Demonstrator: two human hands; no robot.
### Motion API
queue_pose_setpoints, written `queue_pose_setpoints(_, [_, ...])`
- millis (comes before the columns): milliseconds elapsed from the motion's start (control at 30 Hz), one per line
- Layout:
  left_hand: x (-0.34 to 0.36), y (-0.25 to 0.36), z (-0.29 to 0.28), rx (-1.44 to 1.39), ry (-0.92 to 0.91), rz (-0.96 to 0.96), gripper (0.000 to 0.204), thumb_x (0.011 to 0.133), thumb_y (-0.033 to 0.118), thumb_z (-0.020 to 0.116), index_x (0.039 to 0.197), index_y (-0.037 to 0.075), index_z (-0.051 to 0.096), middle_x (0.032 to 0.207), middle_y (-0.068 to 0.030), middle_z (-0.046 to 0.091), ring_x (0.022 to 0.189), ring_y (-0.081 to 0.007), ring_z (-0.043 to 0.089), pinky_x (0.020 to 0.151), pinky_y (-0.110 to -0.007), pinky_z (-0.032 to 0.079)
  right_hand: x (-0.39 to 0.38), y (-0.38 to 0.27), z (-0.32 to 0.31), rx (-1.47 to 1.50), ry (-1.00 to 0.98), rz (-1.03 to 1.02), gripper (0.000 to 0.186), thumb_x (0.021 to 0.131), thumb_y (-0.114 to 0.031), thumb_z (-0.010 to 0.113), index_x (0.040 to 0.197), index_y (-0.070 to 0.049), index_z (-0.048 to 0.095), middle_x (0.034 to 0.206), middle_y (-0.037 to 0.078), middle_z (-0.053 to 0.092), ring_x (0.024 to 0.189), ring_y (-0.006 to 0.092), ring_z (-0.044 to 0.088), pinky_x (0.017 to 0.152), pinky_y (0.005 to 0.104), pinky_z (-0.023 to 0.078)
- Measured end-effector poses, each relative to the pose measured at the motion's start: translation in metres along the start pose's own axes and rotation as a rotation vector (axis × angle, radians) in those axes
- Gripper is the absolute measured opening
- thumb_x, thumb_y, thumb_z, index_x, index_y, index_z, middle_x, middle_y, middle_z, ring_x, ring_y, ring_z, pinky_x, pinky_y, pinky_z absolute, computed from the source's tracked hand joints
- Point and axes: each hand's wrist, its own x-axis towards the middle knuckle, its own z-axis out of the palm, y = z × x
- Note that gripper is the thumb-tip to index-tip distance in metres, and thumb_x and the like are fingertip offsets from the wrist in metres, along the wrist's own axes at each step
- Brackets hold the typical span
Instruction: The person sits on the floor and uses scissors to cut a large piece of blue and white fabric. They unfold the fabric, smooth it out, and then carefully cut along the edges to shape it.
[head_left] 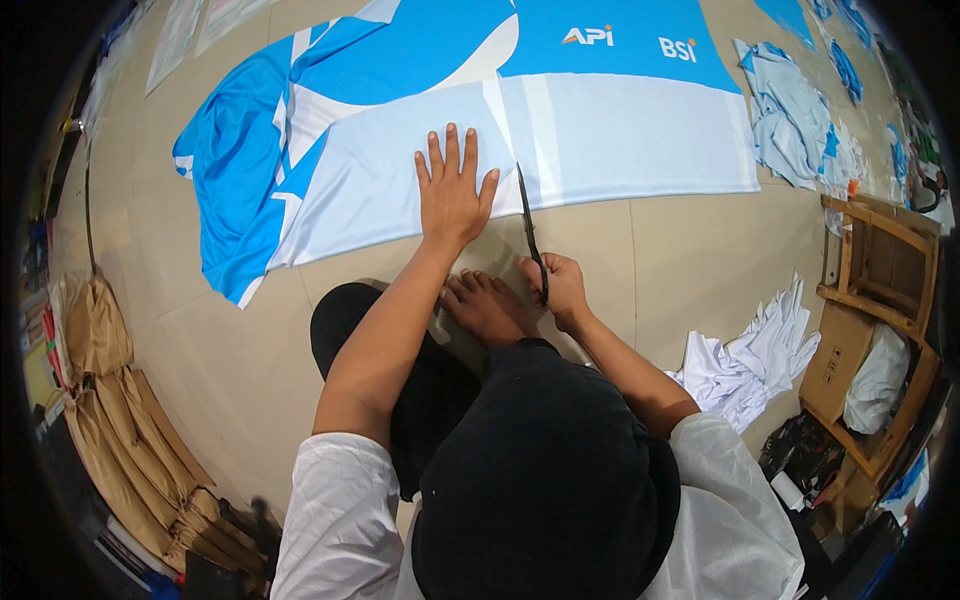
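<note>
A large piece of blue, white and pale blue fabric (640, 140) lies spread on the tiled floor, its left part bunched in folds. My left hand (455, 195) rests flat on the pale section, fingers stretched out. Just to its right, my right hand (560, 285) grips the handles of dark scissors (530, 225), their blades pointing away from me. The blade tips lie at a narrow white strip in the pale cloth, near the fabric's close edge. Whether the blades are parted is too fine to make out.
A bare foot (490, 305) is between my arms. White cloth scraps (750, 360) lie at right, by a wooden frame (885, 225) holding a cardboard box (838, 360). Crumpled pale blue cloth (785, 115) lies at upper right. Brown wrapped bundles (130, 440) line the left side.
</note>
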Motion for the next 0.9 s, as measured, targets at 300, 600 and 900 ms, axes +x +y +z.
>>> queue_pose_setpoints(300, [-0.001,0.000,0.000,0.000,-0.003,0.000,0.072,0.111,0.048,0.045,0.170,0.008,0.033,0.176,-0.0250,0.027,0.163,-0.0504,0.017,0.130,-0.067,0.011,0.007,-0.006,0.007,0.018,0.019,0.015,0.042,0.093,-0.032,0.082,0.069,-0.010,0.057,0.059,0.001,0.058,0.049,0.0101,0.051,0.046,0.0279,0.040])
queue_pose_setpoints(600, [-0.001,0.000,-0.001,0.000,-0.001,-0.002,0.071,0.112,0.048,0.044,0.170,0.008,0.034,0.176,-0.0247,0.027,0.163,-0.0503,0.017,0.130,-0.067,0.010,0.004,-0.013,0.006,-0.013,0.015,-0.002,0.040,0.092,-0.031,0.082,0.069,-0.008,0.059,0.058,0.002,0.058,0.048,0.0096,0.052,0.044,0.0278,0.040])
queue_pose_setpoints(900, [-0.001,0.000,-0.001,-0.016,0.015,0.006,0.071,0.111,0.047,0.046,0.170,0.008,0.034,0.175,-0.0249,0.028,0.162,-0.0512,0.019,0.129,-0.067,0.011,0.018,-0.023,0.006,0.044,-0.039,-0.023,0.039,0.094,-0.030,0.082,0.072,-0.008,0.059,0.057,0.002,0.057,0.044,0.0106,0.050,0.042,0.0279,0.038])
